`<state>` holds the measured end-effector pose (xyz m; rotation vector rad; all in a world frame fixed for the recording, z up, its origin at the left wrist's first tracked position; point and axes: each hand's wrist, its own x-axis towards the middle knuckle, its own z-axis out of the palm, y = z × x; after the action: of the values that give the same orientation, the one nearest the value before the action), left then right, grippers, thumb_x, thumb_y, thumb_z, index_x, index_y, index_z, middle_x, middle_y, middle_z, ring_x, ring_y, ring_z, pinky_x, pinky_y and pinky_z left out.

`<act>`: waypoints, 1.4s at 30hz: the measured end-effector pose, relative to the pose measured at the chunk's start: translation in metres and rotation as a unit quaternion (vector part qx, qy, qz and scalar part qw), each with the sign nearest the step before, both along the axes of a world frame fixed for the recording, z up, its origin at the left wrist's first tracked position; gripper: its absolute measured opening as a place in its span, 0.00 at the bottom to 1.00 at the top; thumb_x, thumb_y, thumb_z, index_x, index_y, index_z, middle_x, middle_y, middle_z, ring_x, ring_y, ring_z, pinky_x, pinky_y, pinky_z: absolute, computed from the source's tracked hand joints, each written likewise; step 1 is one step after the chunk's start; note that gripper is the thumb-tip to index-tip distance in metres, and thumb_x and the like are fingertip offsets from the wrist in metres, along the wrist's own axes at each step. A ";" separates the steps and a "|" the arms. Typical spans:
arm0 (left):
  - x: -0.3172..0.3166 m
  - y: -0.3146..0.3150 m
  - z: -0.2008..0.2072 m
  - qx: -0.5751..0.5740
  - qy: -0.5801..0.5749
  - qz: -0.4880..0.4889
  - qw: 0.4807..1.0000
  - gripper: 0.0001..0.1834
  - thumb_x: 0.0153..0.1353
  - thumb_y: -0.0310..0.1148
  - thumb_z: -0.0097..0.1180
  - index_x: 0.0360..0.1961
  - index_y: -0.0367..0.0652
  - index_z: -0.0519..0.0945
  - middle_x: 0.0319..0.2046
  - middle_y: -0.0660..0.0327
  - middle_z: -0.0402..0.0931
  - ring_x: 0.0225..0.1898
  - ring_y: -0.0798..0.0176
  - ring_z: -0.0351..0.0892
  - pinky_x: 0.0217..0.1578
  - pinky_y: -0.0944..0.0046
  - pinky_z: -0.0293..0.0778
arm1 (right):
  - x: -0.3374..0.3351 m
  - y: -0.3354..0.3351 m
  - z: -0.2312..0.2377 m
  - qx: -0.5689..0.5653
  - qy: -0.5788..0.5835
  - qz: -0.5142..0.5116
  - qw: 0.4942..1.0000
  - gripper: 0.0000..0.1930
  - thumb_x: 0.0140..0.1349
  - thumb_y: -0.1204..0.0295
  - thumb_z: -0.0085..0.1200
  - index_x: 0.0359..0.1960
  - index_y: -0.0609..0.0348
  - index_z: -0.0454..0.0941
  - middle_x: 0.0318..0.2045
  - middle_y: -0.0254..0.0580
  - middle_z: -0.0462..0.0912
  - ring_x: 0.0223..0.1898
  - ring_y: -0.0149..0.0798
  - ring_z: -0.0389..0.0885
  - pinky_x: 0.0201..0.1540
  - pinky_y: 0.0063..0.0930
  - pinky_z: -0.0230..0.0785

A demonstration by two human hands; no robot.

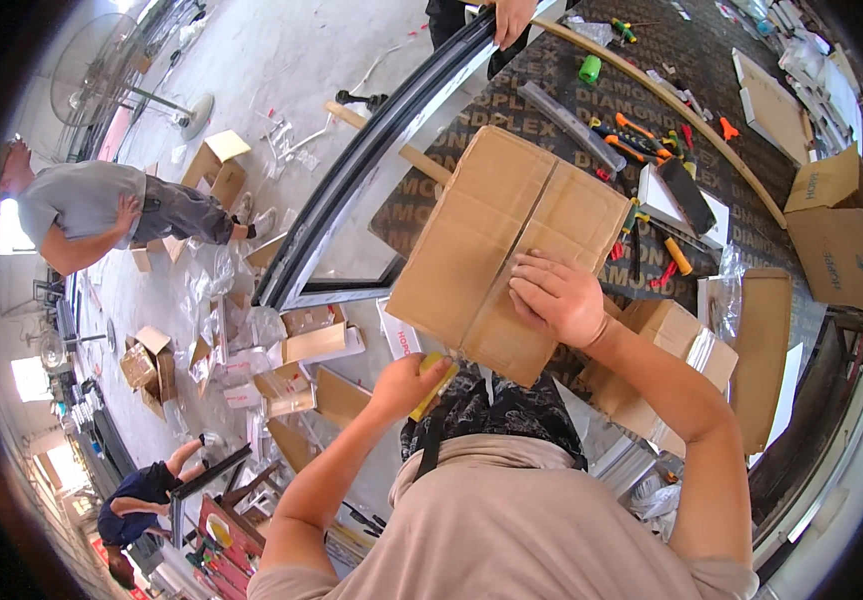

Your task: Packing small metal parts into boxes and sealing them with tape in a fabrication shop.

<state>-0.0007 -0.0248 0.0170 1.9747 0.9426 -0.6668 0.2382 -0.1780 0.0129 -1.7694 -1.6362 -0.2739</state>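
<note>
A closed brown cardboard box [481, 235] sits in front of me at the table's near edge, tape running along its middle seam. My right hand [554, 297] rests on its top, right of the seam, fingers laid out and gripping nothing. At the near left end of that seam, my left hand [411, 387] is closed around a flat yellow tool [433, 388] that looks like a box cutter. Whether a blade is out, or touches the cardboard, I cannot tell.
A dark window frame [351, 160] slants past the box's left side, with another person's hand [514, 22] on its far end. Pliers [641, 135] and screwdrivers [677, 255] lie on the table. An open box [836, 230] stands right; two people are at left.
</note>
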 end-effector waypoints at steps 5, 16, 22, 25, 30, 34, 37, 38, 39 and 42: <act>-0.008 0.001 -0.008 0.029 -0.012 -0.033 0.999 0.35 0.59 0.62 0.45 0.37 0.34 0.79 0.29 0.43 0.79 0.36 0.44 0.79 0.38 0.52 0.73 | -0.007 0.001 0.016 -0.011 -0.009 -0.045 0.999 0.12 0.45 0.75 0.61 0.34 0.59 0.77 0.35 0.42 0.79 0.41 0.44 0.80 0.49 0.35 0.73; 0.004 0.006 -0.029 -0.135 -0.179 0.056 0.973 0.21 0.63 0.44 0.52 0.36 0.31 0.75 0.20 0.56 0.76 0.17 0.64 0.77 0.18 0.64 0.72 | 0.052 0.062 0.006 -0.158 -0.051 -0.399 0.902 0.44 0.58 0.41 0.43 0.63 0.69 0.56 0.65 0.57 0.55 0.68 0.50 0.51 0.69 0.41 0.41; 0.002 0.022 -0.069 -0.172 -0.190 0.025 0.966 0.22 0.65 0.44 0.50 0.36 0.30 0.73 0.19 0.57 0.75 0.14 0.64 0.76 0.16 0.65 0.70 | -0.022 0.059 0.005 -0.250 -0.034 -0.373 0.893 0.40 0.62 0.44 0.37 0.64 0.68 0.56 0.66 0.53 0.56 0.69 0.48 0.49 0.70 0.43 0.35; 0.013 0.011 -0.037 -0.152 -0.216 0.018 0.964 0.21 0.65 0.44 0.50 0.36 0.30 0.73 0.18 0.57 0.75 0.15 0.63 0.77 0.16 0.65 0.70 | -0.098 0.040 0.015 -0.261 0.033 -0.285 0.922 0.34 0.61 0.52 0.45 0.63 0.63 0.58 0.66 0.52 0.55 0.67 0.47 0.54 0.68 0.42 0.44; 0.025 0.001 -0.037 -0.091 -0.255 -0.050 0.961 0.22 0.63 0.44 0.51 0.37 0.30 0.75 0.18 0.53 0.76 0.17 0.62 0.79 0.18 0.64 0.74 | -0.116 -0.086 0.083 0.059 0.330 -0.332 0.882 0.11 0.52 0.66 0.59 0.35 0.57 0.80 0.31 0.42 0.83 0.33 0.44 0.82 0.37 0.33 0.74; -0.003 0.018 -0.053 0.003 -0.255 -0.029 0.967 0.26 0.62 0.49 0.49 0.39 0.30 0.76 0.23 0.45 0.79 0.26 0.52 0.82 0.27 0.58 0.76 | -0.056 -0.204 0.126 0.311 0.336 -0.577 0.677 0.11 0.64 0.69 0.48 0.36 0.66 0.78 0.32 0.39 0.81 0.31 0.30 0.78 0.36 0.25 0.70; -0.003 0.007 -0.063 0.011 -0.184 -0.021 0.983 0.36 0.59 0.60 0.46 0.43 0.32 0.77 0.37 0.39 0.78 0.45 0.40 0.76 0.46 0.52 0.71 | -0.006 -0.331 0.056 0.148 0.210 -0.665 0.701 0.16 0.60 0.66 0.52 0.39 0.71 0.77 0.28 0.42 0.80 0.28 0.34 0.75 0.34 0.29 0.68; 0.000 0.004 -0.063 0.030 -0.198 0.027 0.979 0.36 0.59 0.60 0.46 0.43 0.32 0.77 0.37 0.39 0.78 0.45 0.40 0.76 0.46 0.52 0.71 | 0.013 -0.391 0.009 0.030 0.266 -0.681 0.682 0.15 0.59 0.67 0.53 0.36 0.72 0.76 0.27 0.45 0.78 0.29 0.37 0.74 0.35 0.32 0.68; -0.006 0.007 -0.073 0.013 -0.190 0.018 0.981 0.39 0.57 0.64 0.45 0.45 0.31 0.76 0.38 0.39 0.77 0.46 0.41 0.76 0.46 0.52 0.71 | 0.021 -0.383 -0.004 -0.037 0.251 -0.641 0.724 0.15 0.57 0.66 0.55 0.32 0.72 0.76 0.26 0.46 0.77 0.27 0.39 0.73 0.34 0.36 0.67; 0.002 0.004 -0.109 0.013 -0.202 0.048 0.978 0.45 0.54 0.69 0.44 0.47 0.30 0.76 0.41 0.39 0.77 0.46 0.41 0.76 0.47 0.53 0.71 | 0.076 -0.458 -0.132 -0.080 0.233 -0.623 0.742 0.24 0.53 0.65 0.59 0.48 0.70 0.73 0.37 0.58 0.79 0.40 0.51 0.77 0.45 0.37 0.69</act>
<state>0.0010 -0.0206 -0.0919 1.9728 0.7892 -0.1849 0.3146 -0.6355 -0.1191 -2.5476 0.0796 -0.2333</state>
